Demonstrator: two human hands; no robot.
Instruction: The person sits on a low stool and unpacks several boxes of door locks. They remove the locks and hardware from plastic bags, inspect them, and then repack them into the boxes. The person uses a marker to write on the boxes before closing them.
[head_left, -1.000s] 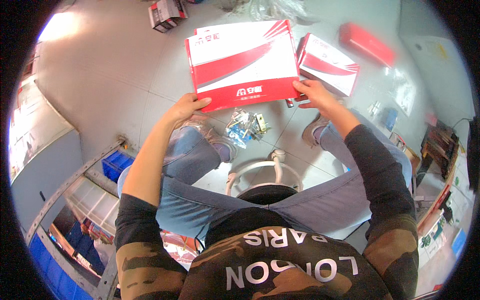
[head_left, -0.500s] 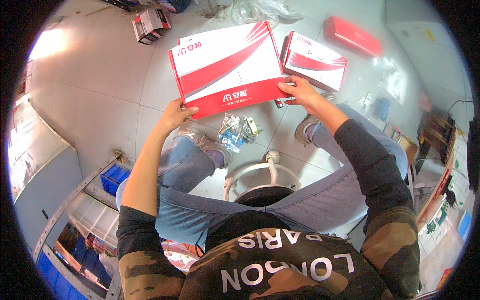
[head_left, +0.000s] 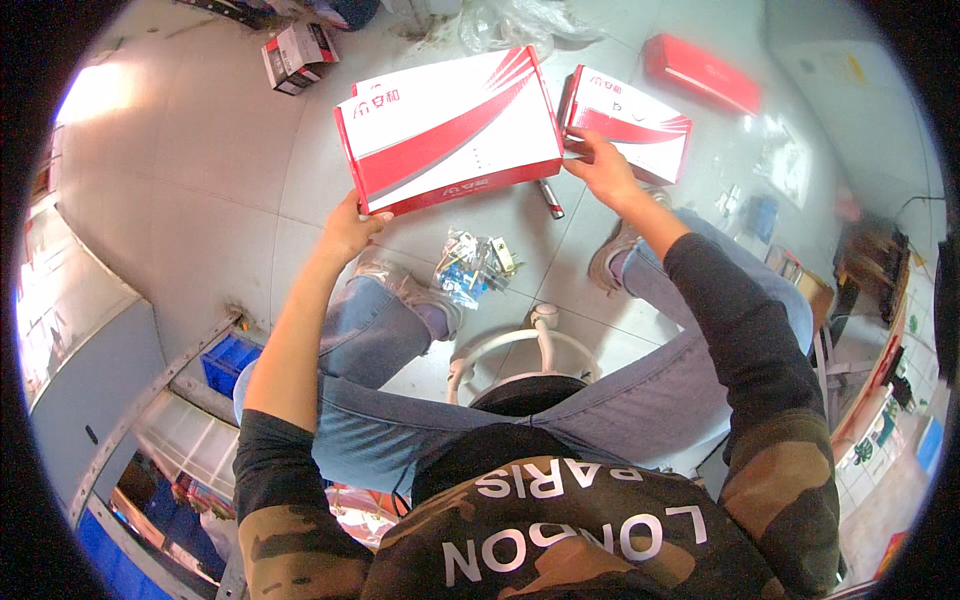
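Observation:
I hold a large flat red-and-white box out in front of me above the floor. My left hand grips its lower left corner. My right hand grips its right edge. A second, smaller red-and-white box lies on the floor just right of the held one. I sit on a round stool with my knees apart.
A clear bag of small parts and a short metal cylinder lie on the grey tiled floor between my shoes. A long red box lies far right, a small carton far left. A blue bin sits by a metal rack.
The large box has shifted a little to the left and farther from me in both hands, and the view has tilted so more of the floor at the far side shows.

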